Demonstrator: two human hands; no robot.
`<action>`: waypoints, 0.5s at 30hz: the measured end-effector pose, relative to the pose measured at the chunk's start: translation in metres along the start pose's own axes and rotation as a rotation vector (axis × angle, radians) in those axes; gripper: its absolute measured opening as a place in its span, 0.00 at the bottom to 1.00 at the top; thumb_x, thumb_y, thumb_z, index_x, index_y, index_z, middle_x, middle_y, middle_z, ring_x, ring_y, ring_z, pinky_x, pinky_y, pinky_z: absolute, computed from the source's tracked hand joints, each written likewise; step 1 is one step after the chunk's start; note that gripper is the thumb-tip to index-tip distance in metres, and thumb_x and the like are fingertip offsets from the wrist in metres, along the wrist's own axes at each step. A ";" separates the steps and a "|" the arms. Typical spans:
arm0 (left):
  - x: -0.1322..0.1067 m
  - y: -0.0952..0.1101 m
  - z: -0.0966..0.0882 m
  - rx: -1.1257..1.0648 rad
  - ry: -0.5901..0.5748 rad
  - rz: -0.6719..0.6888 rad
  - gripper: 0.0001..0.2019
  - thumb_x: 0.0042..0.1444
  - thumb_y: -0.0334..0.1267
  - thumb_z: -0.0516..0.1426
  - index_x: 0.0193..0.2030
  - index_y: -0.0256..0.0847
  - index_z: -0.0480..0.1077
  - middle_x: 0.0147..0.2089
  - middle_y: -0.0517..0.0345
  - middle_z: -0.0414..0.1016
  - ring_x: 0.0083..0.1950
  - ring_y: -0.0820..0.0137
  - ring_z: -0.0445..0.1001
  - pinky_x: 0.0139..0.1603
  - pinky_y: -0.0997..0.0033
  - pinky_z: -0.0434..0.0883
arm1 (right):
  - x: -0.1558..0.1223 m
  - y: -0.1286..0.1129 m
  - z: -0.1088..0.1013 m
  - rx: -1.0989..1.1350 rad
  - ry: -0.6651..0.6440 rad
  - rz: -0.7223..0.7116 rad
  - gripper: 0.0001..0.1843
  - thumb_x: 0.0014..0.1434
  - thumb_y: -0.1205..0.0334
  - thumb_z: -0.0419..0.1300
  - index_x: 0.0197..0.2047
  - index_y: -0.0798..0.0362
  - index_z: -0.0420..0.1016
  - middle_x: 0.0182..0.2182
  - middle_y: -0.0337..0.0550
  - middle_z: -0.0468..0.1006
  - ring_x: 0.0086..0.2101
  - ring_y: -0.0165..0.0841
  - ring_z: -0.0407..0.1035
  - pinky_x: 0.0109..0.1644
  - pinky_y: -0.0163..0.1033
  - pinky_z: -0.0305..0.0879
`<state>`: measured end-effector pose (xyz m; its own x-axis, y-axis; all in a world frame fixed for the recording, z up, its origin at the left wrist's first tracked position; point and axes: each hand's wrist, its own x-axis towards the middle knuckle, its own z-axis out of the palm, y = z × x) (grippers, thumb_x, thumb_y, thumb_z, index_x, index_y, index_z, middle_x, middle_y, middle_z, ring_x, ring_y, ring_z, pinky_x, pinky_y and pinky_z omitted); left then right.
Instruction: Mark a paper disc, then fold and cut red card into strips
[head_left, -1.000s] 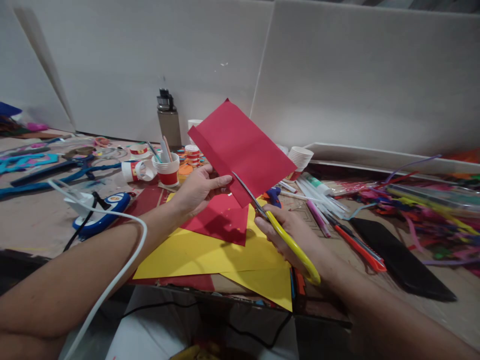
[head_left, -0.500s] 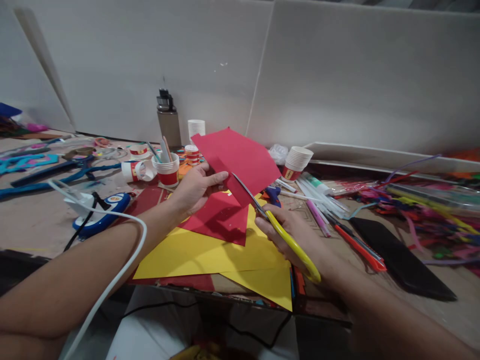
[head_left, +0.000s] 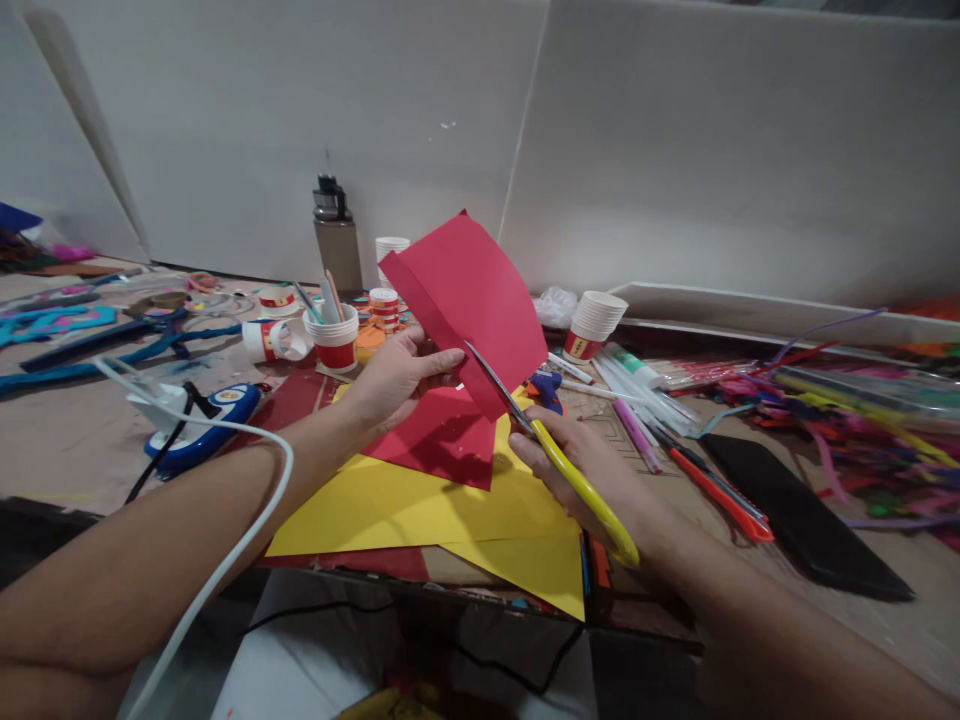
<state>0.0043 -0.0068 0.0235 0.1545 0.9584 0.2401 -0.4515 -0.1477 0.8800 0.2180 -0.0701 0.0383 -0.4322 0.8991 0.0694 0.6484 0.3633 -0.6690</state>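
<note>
Between thumb and fingers, my left hand [head_left: 401,375] pinches the lower left edge of a sheet of red paper [head_left: 476,295], held up above the table. The sheet bows, and a strip along its lower left edge stands at an angle to the rest. My right hand [head_left: 570,455] grips yellow-handled scissors [head_left: 574,480]. Their blades look nearly closed and lie at the strip, the tip close to my left thumb. Below, another red sheet [head_left: 435,440] rests on yellow sheets [head_left: 360,510].
Paper cups [head_left: 596,325], one holding pencils and brushes [head_left: 334,335], stand behind. A utility knife [head_left: 724,495], a black phone-like slab [head_left: 810,520] and markers [head_left: 637,435] lie right. On the left are a blue power strip [head_left: 202,430] and a white cable [head_left: 277,490] over my forearm.
The red sheet's far part has tilted upward and bows more, its right corner drawing left. My left hand has shifted slightly. The scissors stay nearly in place.
</note>
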 end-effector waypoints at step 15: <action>-0.002 0.002 0.001 0.010 0.017 -0.034 0.14 0.44 0.33 0.67 0.39 0.35 0.74 0.38 0.52 0.78 0.35 0.71 0.75 0.38 0.69 0.73 | 0.001 0.000 0.001 0.008 0.025 -0.001 0.15 0.62 0.50 0.51 0.29 0.51 0.62 0.22 0.34 0.60 0.22 0.26 0.56 0.24 0.33 0.51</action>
<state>0.0041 -0.0091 0.0253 0.1544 0.9670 0.2028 -0.4374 -0.1172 0.8916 0.2168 -0.0696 0.0378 -0.4171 0.9045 0.0888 0.6431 0.3628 -0.6744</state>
